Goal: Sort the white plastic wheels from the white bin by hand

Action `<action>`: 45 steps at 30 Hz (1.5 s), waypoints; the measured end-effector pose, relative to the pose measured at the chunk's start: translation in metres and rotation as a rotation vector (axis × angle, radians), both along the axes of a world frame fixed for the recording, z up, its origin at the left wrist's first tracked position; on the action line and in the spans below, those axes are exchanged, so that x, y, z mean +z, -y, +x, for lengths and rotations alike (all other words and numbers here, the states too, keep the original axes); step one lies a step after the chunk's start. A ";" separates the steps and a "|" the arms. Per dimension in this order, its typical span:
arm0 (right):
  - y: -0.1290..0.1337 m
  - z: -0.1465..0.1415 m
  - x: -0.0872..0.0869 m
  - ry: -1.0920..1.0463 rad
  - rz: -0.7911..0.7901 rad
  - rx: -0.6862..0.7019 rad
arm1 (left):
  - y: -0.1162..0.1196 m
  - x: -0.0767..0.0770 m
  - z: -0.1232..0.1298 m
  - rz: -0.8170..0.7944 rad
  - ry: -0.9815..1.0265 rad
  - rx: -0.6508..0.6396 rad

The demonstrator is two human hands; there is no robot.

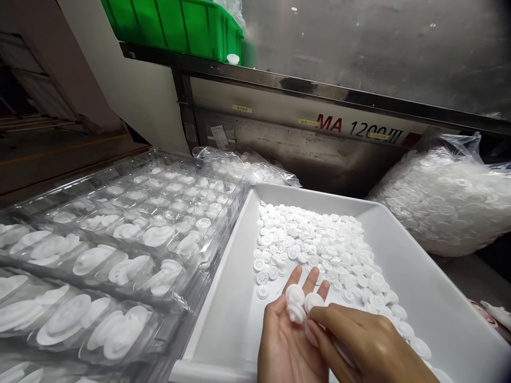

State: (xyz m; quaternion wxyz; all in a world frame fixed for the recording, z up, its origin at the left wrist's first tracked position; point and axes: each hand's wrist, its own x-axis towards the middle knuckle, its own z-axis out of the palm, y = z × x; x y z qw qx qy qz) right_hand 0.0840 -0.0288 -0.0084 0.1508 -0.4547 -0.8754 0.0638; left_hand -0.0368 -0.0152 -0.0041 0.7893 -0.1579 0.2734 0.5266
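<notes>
My left hand [285, 343] lies palm up over the near end of a white plastic tray [223, 298], with a spool-shaped white plastic part [295, 304] resting against its fingers. My right hand [359, 340] comes in from the right, its fingertips pinching a second white part [313, 302] close to the first. A third part [311, 335] shows partly between my hands. Beyond my fingertips, a spread of small white ribbed plastic discs [315, 244] covers much of the tray floor.
Clear blister trays [120, 255] holding white moulded parts fill the left side. A clear bag of white discs [443, 202] sits to the right, and another bag [243, 165] lies behind the tray. Above stand a steel machine panel marked MA 1200 III [359, 127] and a green crate [175, 21].
</notes>
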 end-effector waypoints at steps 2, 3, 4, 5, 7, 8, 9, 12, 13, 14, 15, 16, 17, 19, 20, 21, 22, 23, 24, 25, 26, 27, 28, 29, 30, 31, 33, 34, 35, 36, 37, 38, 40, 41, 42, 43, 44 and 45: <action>-0.002 -0.002 0.001 -0.081 -0.039 -0.009 | 0.000 0.000 0.000 -0.002 0.001 -0.001; -0.003 -0.003 0.002 -0.119 -0.029 -0.011 | 0.000 0.000 0.000 0.003 -0.002 -0.003; -0.003 -0.005 0.002 -0.150 -0.004 -0.024 | 0.000 -0.001 0.000 0.008 -0.007 -0.007; -0.003 -0.006 0.002 -0.170 0.021 -0.039 | 0.000 -0.001 0.000 0.015 -0.012 -0.008; -0.003 -0.008 0.002 -0.192 0.075 -0.068 | 0.000 -0.002 0.001 0.026 -0.027 -0.003; -0.004 -0.009 0.002 -0.195 0.089 -0.083 | 0.001 -0.003 0.001 0.030 -0.033 -0.006; -0.004 -0.010 0.002 -0.200 0.094 -0.096 | 0.001 -0.002 0.001 0.032 -0.034 -0.011; -0.006 -0.011 0.004 -0.216 0.028 -0.140 | 0.002 0.001 0.001 0.017 0.002 -0.037; -0.007 -0.011 0.006 -0.213 -0.019 -0.152 | 0.002 0.003 0.000 0.005 0.021 -0.042; -0.007 -0.011 0.008 -0.203 -0.071 -0.157 | 0.002 0.004 0.000 -0.007 0.037 -0.042; -0.008 -0.010 0.010 -0.187 -0.132 -0.158 | 0.002 0.006 0.000 -0.019 0.050 -0.040; -0.009 -0.010 0.012 -0.173 -0.191 -0.158 | 0.002 0.008 -0.001 -0.028 0.060 -0.039; -0.010 -0.010 0.015 -0.167 -0.242 -0.157 | 0.002 0.009 -0.001 -0.035 0.067 -0.038; -0.013 -0.009 0.022 -0.191 -0.326 -0.141 | 0.002 0.011 -0.002 -0.043 0.077 -0.035; -0.015 -0.009 0.026 -0.219 -0.358 -0.130 | 0.001 0.012 -0.002 -0.047 0.082 -0.034; -0.017 -0.010 0.029 -0.251 -0.389 -0.116 | 0.001 0.012 -0.002 -0.053 0.088 -0.034; -0.019 -0.010 0.033 -0.283 -0.427 -0.098 | 0.000 0.012 -0.002 -0.060 0.091 -0.034; -0.022 -0.009 0.036 -0.316 -0.476 -0.076 | -0.001 0.012 -0.003 -0.067 0.091 -0.034; -0.024 -0.008 0.038 -0.355 -0.528 -0.061 | -0.001 0.012 -0.003 -0.076 0.085 -0.033; -0.026 -0.006 0.039 -0.404 -0.579 -0.053 | -0.002 0.012 -0.003 -0.085 0.077 -0.028; -0.028 -0.003 0.039 -0.471 -0.626 -0.070 | -0.003 0.011 -0.003 -0.094 0.065 -0.023; -0.029 0.001 0.038 -0.564 -0.674 -0.115 | -0.003 0.010 -0.003 -0.101 0.053 -0.020; -0.030 0.006 0.035 -0.681 -0.730 -0.178 | -0.004 0.010 -0.004 -0.106 0.042 -0.022; -0.029 0.012 0.031 -0.820 -0.790 -0.250 | -0.004 0.009 -0.004 -0.112 0.035 -0.027; -0.027 0.018 0.026 -0.974 -0.852 -0.321 | -0.005 0.008 -0.004 -0.116 0.031 -0.035; -0.025 0.024 0.021 -1.137 -0.908 -0.377 | -0.005 0.007 -0.005 -0.118 0.030 -0.043; -0.018 0.034 0.010 -1.452 -0.982 -0.419 | -0.006 0.006 -0.006 -0.120 0.030 -0.045; -0.014 0.037 0.004 -1.597 -0.995 -0.416 | -0.006 0.005 -0.006 -0.122 0.029 -0.045; -0.010 0.039 -0.001 -1.735 -1.005 -0.412 | -0.006 0.005 -0.006 -0.125 0.027 -0.044; -0.007 0.039 -0.006 -1.870 -1.017 -0.406 | -0.006 0.004 -0.006 -0.126 0.027 -0.042; -0.004 0.039 -0.012 -2.004 -1.028 -0.413 | -0.007 0.003 -0.006 -0.127 0.030 -0.039; -0.001 0.037 -0.017 -2.134 -1.029 -0.434 | -0.007 0.002 -0.005 -0.127 0.031 -0.035; 0.003 0.033 -0.026 -2.349 -1.034 -0.525 | -0.006 0.000 -0.004 -0.119 0.026 -0.017; 0.004 0.031 -0.030 -2.422 -1.039 -0.580 | -0.006 -0.001 -0.004 -0.113 0.020 -0.006; 0.005 0.029 -0.034 -2.467 -1.040 -0.622 | -0.005 -0.001 -0.004 -0.107 0.012 0.003; 0.005 0.028 -0.037 -2.488 -1.035 -0.646 | -0.005 -0.002 -0.004 -0.102 0.006 0.009; 0.005 0.026 -0.039 -2.490 -1.033 -0.653 | -0.004 -0.002 -0.004 -0.098 0.004 0.013; 0.004 0.025 -0.041 -2.486 -1.025 -0.643 | -0.004 -0.001 -0.004 -0.095 0.003 0.012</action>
